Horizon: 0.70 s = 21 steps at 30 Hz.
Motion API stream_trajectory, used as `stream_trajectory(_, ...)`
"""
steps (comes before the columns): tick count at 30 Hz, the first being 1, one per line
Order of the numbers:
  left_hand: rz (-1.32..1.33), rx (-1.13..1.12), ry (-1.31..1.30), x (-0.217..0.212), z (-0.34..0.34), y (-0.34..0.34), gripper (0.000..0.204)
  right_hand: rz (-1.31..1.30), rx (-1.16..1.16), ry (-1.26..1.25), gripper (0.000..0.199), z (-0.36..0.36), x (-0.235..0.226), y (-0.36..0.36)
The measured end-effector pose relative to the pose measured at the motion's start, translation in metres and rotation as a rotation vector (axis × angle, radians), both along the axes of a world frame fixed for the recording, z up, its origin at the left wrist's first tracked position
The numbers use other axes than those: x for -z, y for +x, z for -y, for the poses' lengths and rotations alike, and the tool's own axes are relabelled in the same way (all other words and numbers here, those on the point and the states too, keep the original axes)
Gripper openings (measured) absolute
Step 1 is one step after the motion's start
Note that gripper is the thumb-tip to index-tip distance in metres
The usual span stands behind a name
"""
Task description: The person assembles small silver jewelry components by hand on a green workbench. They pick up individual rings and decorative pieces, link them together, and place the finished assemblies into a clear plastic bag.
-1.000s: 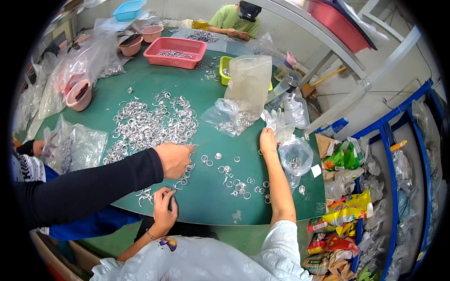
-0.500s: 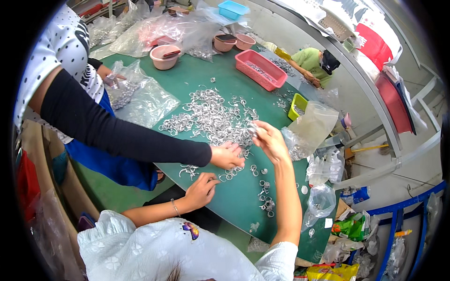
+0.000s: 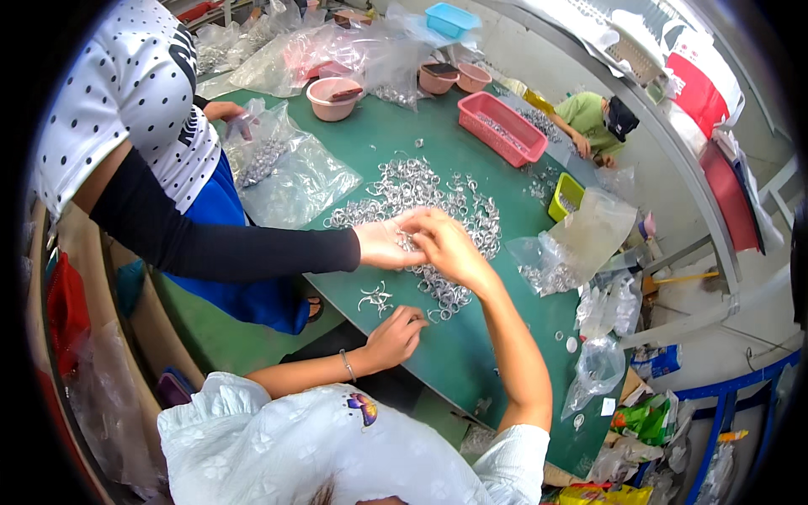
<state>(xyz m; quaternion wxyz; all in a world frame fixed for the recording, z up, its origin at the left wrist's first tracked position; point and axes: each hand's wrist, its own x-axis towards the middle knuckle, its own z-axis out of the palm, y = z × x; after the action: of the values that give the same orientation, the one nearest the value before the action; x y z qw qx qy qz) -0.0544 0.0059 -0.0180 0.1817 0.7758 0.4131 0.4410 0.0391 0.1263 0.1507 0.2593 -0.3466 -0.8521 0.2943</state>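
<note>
My right hand (image 3: 448, 246) reaches over the green table to a co-worker's upturned palm (image 3: 377, 245). Small silver metal rings (image 3: 407, 241) show between that palm and my pinched fingertips. My left hand (image 3: 397, 338) rests at the near table edge with its fingers curled in; whatever they may hold is hidden. Beyond both hands spreads a heap of silver rings (image 3: 404, 183), partly covered by the hands. A smaller cluster of thin silver pieces (image 3: 375, 296) lies just past my left hand.
The co-worker's black-sleeved arm (image 3: 244, 248) crosses from the left. Clear plastic bags (image 3: 311, 181) lie beside the heap. Farther back are pink bowls (image 3: 334, 108), a pink basket (image 3: 502, 128) and a green basket (image 3: 559, 202). Another person (image 3: 593, 118) sits at the far right.
My right hand has moved left, onto the co-worker's palm. The co-worker's hand has come up off the table and turned palm up. My left hand stays by the edge, and the view has shifted.
</note>
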Motion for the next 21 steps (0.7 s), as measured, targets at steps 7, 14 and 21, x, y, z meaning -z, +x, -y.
stream_trajectory(7,0.159,0.057,-0.002,-0.007,0.006,-0.013,0.029,-0.108,0.292,0.017,0.022,0.037,0.005,0.067)
stream_trajectory(14,-0.108,-0.200,-0.117,-0.038,0.000,-0.068,0.043,0.230,0.366,-0.192,0.028,0.125,0.081,0.096)
stream_trajectory(21,-0.257,-0.205,-0.230,-0.024,-0.008,-0.090,0.049,0.178,0.394,0.160,0.034,0.117,0.093,0.025)
